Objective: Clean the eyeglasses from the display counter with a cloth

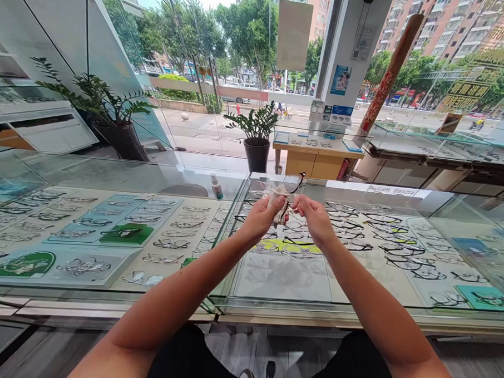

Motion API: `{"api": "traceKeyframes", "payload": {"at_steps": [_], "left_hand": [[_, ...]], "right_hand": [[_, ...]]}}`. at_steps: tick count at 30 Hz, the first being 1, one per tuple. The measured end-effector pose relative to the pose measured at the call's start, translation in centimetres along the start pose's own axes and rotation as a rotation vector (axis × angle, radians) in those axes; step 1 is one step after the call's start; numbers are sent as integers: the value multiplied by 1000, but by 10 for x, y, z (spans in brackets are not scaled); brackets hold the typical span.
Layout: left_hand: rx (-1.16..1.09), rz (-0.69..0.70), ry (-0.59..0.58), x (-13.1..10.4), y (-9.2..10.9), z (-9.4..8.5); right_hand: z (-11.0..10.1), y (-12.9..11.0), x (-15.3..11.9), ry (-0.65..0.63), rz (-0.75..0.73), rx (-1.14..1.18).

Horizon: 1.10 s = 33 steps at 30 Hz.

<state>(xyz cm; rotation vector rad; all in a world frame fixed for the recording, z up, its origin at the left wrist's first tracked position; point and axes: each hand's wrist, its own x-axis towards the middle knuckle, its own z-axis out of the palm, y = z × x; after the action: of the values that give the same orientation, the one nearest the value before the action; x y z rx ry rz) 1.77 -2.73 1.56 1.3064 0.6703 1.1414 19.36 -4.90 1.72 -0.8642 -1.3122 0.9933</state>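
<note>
Over the glass display counter, my left hand (262, 216) is closed round a pale cloth (281, 204) with a dark patterned edge. Dark-rimmed eyeglasses (301, 179) rise above the cloth, one end curving up between my hands. My right hand (313, 213) is closed close beside the cloth, its thumb and fingers pinched at the glasses; the exact part they grip is too small to tell. Behind my hands, more thin frames and clear lenses lie on the counter top, partly hidden by the cloth.
Rows of eyeglasses (183, 224) lie inside the glass counter (226, 302) on both sides. A small spray bottle (216, 187) stands on the glass left of my hands. Beyond are a potted plant (257, 154) and a wooden display table (320, 164) by the windows.
</note>
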Motion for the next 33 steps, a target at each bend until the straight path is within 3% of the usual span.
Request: {"api": "traceKeyframes", "payload": {"at_steps": [8, 14, 18, 22, 25, 28, 33], "left_hand": [[-50, -122, -278, 2, -6, -3], [-135, -250, -346, 0, -4, -11], [-173, -359, -242, 4, -8, -14], [-318, -299, -16, 16, -7, -20], [-400, -261, 82, 26, -3, -26], [-429, -276, 121, 31, -1, -30], [-454, -315, 87, 29, 1, -28]], "right_hand": [[-1, -4, 0, 73, 69, 113], [-3, 0, 4, 114, 167, 251], [-10, 1, 8, 203, 140, 248], [-16, -1, 11, 210, 116, 235], [-16, 0, 9, 147, 101, 179], [-12, 1, 6, 90, 86, 103], [-6, 0, 2, 48, 52, 17]]}}
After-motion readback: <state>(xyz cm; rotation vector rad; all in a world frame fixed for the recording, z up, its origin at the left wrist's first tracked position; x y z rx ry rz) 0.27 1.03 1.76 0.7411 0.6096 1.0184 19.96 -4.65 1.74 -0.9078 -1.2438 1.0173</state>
